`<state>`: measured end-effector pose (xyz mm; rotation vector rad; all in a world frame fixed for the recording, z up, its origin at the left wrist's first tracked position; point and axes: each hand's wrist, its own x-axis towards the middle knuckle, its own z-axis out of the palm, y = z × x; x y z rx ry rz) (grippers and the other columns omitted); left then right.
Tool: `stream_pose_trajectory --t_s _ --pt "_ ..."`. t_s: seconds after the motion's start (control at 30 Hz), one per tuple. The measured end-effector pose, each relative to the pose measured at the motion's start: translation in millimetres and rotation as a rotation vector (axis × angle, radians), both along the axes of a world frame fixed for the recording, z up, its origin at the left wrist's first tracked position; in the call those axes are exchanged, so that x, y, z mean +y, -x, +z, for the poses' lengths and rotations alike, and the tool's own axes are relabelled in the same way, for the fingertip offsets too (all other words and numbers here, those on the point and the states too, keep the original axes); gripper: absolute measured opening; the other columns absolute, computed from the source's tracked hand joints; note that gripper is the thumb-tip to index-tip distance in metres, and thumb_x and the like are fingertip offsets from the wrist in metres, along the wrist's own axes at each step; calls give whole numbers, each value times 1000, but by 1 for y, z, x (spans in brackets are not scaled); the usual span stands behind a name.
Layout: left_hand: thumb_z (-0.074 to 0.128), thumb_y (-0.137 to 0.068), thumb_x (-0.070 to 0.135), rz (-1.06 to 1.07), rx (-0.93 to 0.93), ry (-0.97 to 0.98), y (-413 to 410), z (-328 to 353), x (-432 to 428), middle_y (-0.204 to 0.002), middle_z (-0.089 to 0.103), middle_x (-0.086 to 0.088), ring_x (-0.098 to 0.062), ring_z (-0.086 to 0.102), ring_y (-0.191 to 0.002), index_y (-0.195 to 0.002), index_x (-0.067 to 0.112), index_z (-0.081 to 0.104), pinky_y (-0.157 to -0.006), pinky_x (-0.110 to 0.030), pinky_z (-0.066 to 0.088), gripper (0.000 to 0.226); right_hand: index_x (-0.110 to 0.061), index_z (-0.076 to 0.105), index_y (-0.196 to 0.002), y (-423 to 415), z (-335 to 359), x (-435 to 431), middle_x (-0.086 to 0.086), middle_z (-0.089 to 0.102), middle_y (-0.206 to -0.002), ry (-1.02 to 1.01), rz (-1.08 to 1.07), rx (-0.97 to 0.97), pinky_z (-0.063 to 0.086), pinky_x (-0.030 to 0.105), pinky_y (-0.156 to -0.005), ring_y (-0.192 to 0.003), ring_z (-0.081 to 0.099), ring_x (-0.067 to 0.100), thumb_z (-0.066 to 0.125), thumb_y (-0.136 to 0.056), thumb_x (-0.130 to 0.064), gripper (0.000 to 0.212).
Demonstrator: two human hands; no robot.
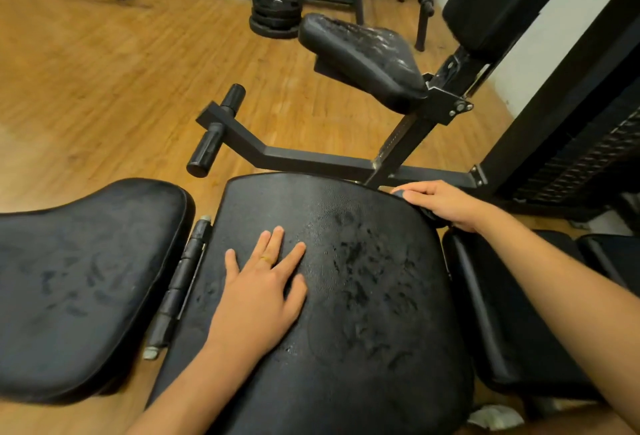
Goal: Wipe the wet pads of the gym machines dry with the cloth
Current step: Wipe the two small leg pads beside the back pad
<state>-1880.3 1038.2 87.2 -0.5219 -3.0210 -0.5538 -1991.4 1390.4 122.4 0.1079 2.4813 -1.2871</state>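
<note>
Wet pad (363, 296) under flat, straight-fingered left grip (256, 292); right grip (446, 204) clasping its edge

Left hand (263, 282): palm down, fingers straight and slightly spread, ring (266, 259) on one finger.
Right hand (446, 204): knuckles up, fingers curled, forearm stretched forward.

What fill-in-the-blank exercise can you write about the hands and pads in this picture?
The left hand lies ____ on the middle pad, fingers straight.
One finger of that hand wears a ____.
The right hand rests at this pad's far ____ corner.
The weight plates are stacked on the wooden ____.
Missing words: flat; ring; right; floor.
</note>
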Motion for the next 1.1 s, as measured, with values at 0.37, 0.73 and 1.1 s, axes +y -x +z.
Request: stream_pose_trajectory --t_s 0.37,0.73,1.1 --pt "21 -90 52 24 -8 17 0 5 4 -159 33 -7 -23 26 -149 -143 33 50 -112 -67 22 63 -22 67 -123 -31 -7 -33 -8 65 -117 -277 -72 460 40 23 -96 -109 57 6 55 -97 -18 29" --pt "11 -92 57 44 -62 85 -8 19 9 -164 17 1 -19 13 -152 -152 39 31 -117 -62 14 66 -14 43 -145 -111 -24 -82 2 41 -151 -507 10 544 15 29 -118 -145 28 21 45 -100 -11 45" --pt "25 -101 48 69 -51 72 -8 14 11 -164 19 1 -19 14 -152 -153 37 30 -118 -58 16 54 -20 49 -140 -123 -30 -82 5 39 -152 -526 -165 508 15 45 -118 -145 24 28 48 -99 -33 44"
